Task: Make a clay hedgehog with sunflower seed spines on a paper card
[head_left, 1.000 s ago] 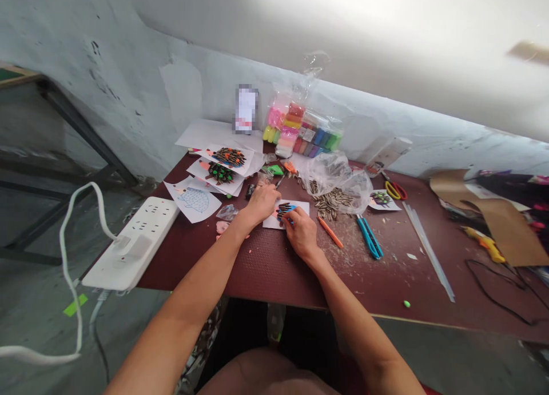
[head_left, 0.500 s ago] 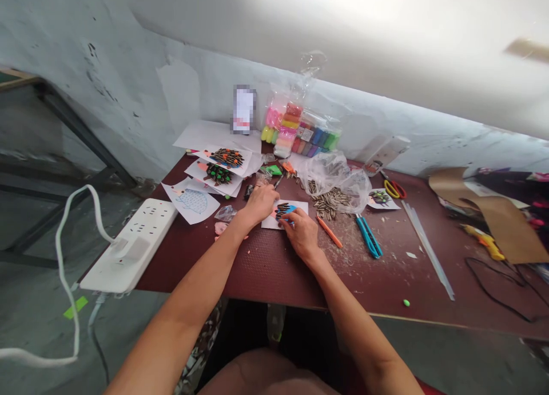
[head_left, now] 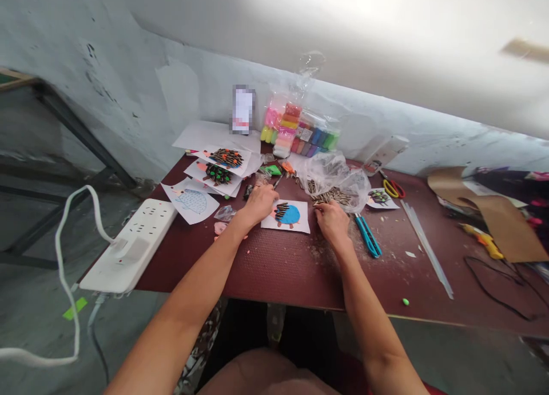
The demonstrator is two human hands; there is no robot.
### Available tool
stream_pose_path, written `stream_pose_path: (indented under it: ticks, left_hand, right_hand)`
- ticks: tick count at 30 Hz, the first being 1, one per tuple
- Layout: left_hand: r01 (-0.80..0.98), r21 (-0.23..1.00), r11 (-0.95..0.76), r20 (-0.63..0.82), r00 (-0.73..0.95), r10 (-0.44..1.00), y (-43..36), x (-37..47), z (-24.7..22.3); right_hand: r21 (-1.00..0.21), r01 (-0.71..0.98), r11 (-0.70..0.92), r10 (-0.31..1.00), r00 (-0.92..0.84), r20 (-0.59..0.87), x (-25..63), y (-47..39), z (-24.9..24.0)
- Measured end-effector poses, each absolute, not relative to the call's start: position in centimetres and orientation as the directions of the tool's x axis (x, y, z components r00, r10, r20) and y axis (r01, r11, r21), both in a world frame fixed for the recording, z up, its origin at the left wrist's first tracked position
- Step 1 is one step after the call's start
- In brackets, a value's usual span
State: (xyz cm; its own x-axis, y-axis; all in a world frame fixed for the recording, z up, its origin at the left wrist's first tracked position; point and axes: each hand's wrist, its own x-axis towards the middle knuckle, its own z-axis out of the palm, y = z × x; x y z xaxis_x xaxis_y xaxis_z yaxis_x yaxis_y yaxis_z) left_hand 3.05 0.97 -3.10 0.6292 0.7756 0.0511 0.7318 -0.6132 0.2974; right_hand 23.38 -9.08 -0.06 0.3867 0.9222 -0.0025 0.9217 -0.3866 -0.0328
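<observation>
A white card (head_left: 302, 223) lies on the dark red table, bearing a blue hedgehog shape (head_left: 290, 215) with several striped seeds stuck on its left part. At the card's upper left edge is my left hand (head_left: 261, 203), its fingers curled together; what they hold, if anything, is hidden. To the right of the card, my right hand (head_left: 333, 222) has its fingertips drawn together at the near edge of a pile of striped sunflower seeds (head_left: 338, 196). I cannot make out what is between them. A clear plastic bag (head_left: 354, 183) lies around the pile.
Finished-looking hedgehog cards (head_left: 227, 158) and a hedgehog drawing (head_left: 191, 202) lie left. Coloured clay packs (head_left: 295, 135) lean on the wall. Right are teal-handled pliers (head_left: 368, 236), scissors (head_left: 393, 189), glue sticks (head_left: 429, 249) and a yellow glue gun (head_left: 482, 239). A power strip (head_left: 131, 243) sits left.
My right hand has moved right, from the hedgehog card to the seed pile, uncovering the blue shape. It now covers the orange stick. My left hand has stayed nearly still.
</observation>
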Motion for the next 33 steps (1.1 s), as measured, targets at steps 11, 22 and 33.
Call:
stream_pose_path:
  ticks: [11, 22, 33]
  left_hand:
    - [0.723, 0.295, -0.624, 0.082, 0.632, 0.771, 1.3, 3.0, -4.0]
    - [0.728, 0.292, -0.620, 0.056, 0.634, 0.771, 1.2, 3.0, -3.6]
    - [0.725, 0.304, -0.618, 0.082, 0.627, 0.775, 1.3, 3.1, -4.1]
  right_hand:
    - [0.141, 0.922, -0.362, 0.925, 0.373, -0.067, 24.0, -7.7, 0.0]
    - [0.147, 0.941, -0.305, 0.950, 0.311, -0.014, 24.9, -7.8, -1.2]
    - [-0.676, 0.729, -0.110, 0.886, 0.380, 0.266, 25.4, -8.1, -2.4]
